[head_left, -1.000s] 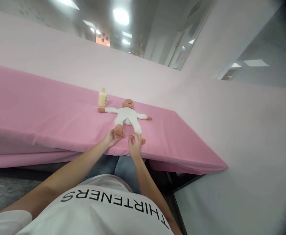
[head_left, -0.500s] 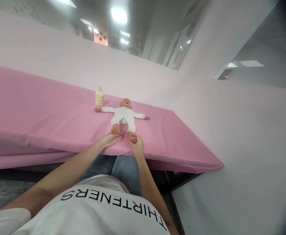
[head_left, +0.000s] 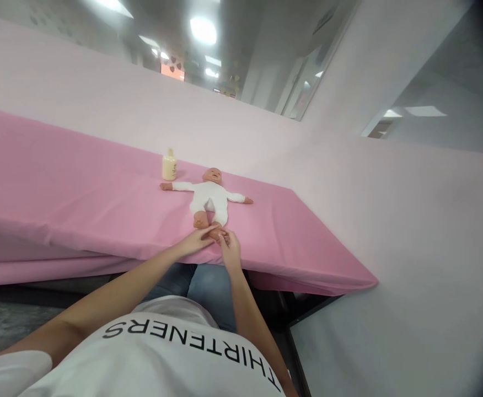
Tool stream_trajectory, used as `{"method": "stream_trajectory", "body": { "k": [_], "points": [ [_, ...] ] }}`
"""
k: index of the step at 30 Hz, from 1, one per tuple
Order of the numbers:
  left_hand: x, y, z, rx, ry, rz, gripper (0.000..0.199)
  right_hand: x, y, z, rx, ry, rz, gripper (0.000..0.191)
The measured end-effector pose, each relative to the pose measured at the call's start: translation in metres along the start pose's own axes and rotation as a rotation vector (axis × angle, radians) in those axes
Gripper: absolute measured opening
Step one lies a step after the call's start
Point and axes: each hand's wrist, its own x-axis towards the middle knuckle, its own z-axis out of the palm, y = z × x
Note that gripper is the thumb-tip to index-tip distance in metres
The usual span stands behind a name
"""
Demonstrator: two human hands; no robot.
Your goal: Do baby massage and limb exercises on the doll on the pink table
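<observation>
Over the link I see the doll (head_left: 209, 193) at twelve o'clock, face-up on pink cloth (head_left: 101, 187), bottle (head_left: 169, 169) at ten from it! Down at six, my left hand (head_left: 197, 241) grasps its foot (head_left: 216, 234) from eight o'clock, my right hand (head_left: 231, 249) clasping it from four!

Bright, even light around me
Lamps (head_left: 203, 31) glare white in the glass (head_left: 250, 33); the upper right corner blurs into black.
</observation>
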Motion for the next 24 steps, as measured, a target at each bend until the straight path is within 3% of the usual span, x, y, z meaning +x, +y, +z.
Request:
{"method": "stream_trajectory", "body": {
  "k": [4, 10, 13, 16, 18, 20, 21, 22, 24],
  "points": [
    [-0.008, -0.011, 0.013, 0.082, 0.106, 0.062, 0.06, 0.001, 0.001, 0.0, 0.092, 0.013, 0.066, 0.037],
    [-0.018, -0.027, 0.019, 0.382, 0.154, 0.127, 0.056, -0.002, -0.004, 0.0, -0.245, 0.004, -0.096, 0.029],
    [-0.038, -0.031, 0.013, 0.511, 0.069, 0.225, 0.051, -0.015, -0.003, 0.0, -0.359, 0.081, -0.167, 0.036],
    [-0.073, -0.044, -0.001, 0.7, -0.105, 0.314, 0.054, -0.046, 0.009, 0.001, -0.437, 0.151, -0.295, 0.039],
    [-0.097, -0.06, -0.016, 0.721, -0.232, 0.282, 0.053, -0.074, 0.021, 0.001, -0.437, 0.136, -0.363, 0.033],
    [-0.113, -0.079, -0.033, 0.574, -0.332, 0.144, 0.042, -0.098, 0.034, 0.001, -0.378, 0.079, -0.346, 0.027],
    [-0.118, -0.089, -0.041, 0.446, -0.258, 0.022, 0.035, -0.107, 0.039, 0.001, -0.309, 0.052, -0.302, 0.026],
    [-0.119, -0.097, -0.049, 0.259, -0.102, -0.12, 0.028, -0.112, 0.044, 0.001, -0.221, 0.024, -0.232, 0.024],
    [-0.114, -0.107, -0.063, -0.292, 0.325, -0.303, 0.022, -0.112, 0.051, 0.0, 0.027, 0.074, 0.014, 0.017]
  ]
}}
